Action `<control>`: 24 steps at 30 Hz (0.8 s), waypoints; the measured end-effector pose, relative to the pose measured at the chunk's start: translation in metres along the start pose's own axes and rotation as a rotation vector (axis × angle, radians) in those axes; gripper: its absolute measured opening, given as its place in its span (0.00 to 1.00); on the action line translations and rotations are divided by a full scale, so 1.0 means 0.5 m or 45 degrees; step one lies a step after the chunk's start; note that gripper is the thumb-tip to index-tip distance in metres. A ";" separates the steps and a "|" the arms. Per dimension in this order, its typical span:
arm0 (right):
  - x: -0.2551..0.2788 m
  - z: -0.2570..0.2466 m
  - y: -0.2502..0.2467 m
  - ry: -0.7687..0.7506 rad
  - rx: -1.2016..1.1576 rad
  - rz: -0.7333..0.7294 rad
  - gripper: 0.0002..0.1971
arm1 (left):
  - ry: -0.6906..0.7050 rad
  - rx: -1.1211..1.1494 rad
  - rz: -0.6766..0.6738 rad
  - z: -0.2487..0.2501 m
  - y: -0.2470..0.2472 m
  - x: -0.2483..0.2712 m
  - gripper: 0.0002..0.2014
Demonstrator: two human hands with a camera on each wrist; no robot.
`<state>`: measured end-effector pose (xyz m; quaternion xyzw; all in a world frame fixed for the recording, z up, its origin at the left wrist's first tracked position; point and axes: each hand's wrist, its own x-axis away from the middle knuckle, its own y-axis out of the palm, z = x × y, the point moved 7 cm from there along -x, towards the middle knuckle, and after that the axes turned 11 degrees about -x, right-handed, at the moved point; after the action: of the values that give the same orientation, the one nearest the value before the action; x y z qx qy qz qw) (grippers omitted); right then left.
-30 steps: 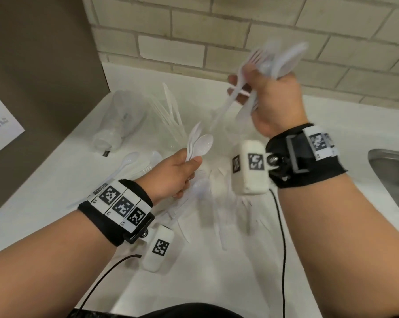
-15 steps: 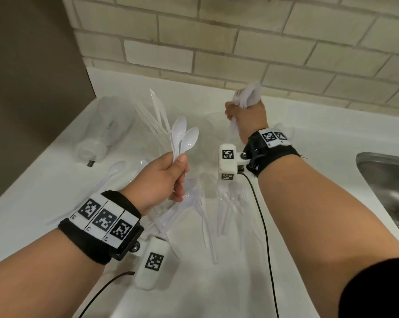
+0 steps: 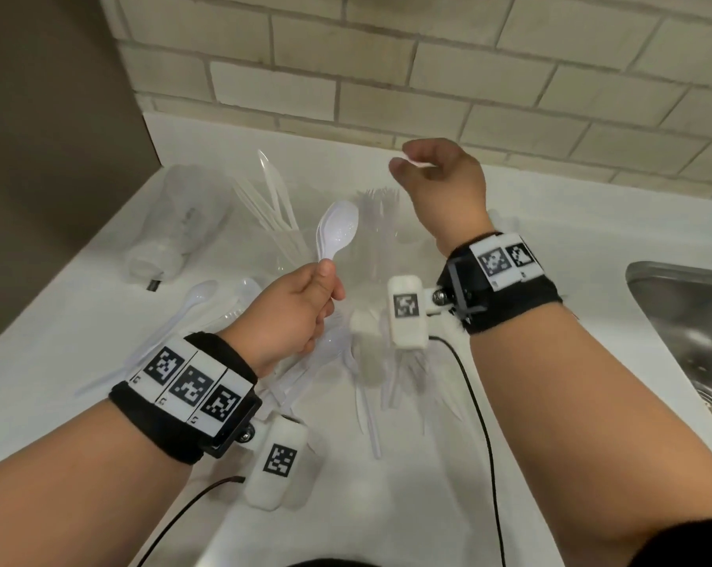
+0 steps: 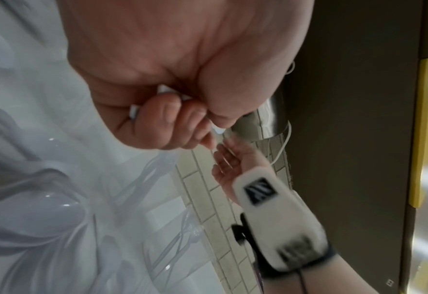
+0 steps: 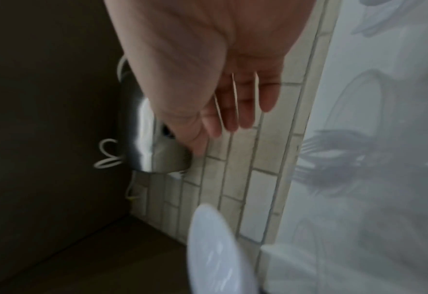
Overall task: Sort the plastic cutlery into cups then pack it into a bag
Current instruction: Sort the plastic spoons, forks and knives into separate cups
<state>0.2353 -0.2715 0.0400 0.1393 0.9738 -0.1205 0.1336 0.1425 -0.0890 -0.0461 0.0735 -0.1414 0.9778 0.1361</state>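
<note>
Spoons (image 3: 337,233): a small bunch, bowls up, handles pinched in your left hand (image 3: 295,313). Left grip closed tight round the handles; the left wrist view shows fingers (image 4: 167,123) curled in on white handle ends.

Behind the bunch, clear cups stand on the white bench (image 3: 509,247). One cup holds knives (image 3: 274,198), blades up and fanned. The cup beside it holds forks (image 3: 376,198), tines up, blurred.

Your right hand (image 3: 440,178) hangs above the fork cup. Right grip slack: fingers loosely extended in the right wrist view (image 5: 235,107), nothing clearly in them. A white streak near the fingertips in the head view is too blurred to name.

Loose cutlery (image 3: 370,386) lies scattered on the bench below both wrists. Two more spoons (image 3: 198,294) lie left of your left hand.

A stack of clear cups (image 3: 174,235) lies on its side near the brown side panel (image 3: 51,137). Steel sink (image 3: 690,321) at the right edge. Tiled wall (image 3: 428,67) behind.
</note>
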 end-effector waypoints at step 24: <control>-0.056 -0.014 -0.242 -0.042 0.854 0.106 0.10 | -0.012 -0.968 -0.183 -0.069 -0.059 0.144 0.05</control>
<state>0.2230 -0.3892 0.0787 0.2131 0.8711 -0.4309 0.1007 0.0789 -0.0340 -0.0584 0.0320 -0.4889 0.8432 0.2211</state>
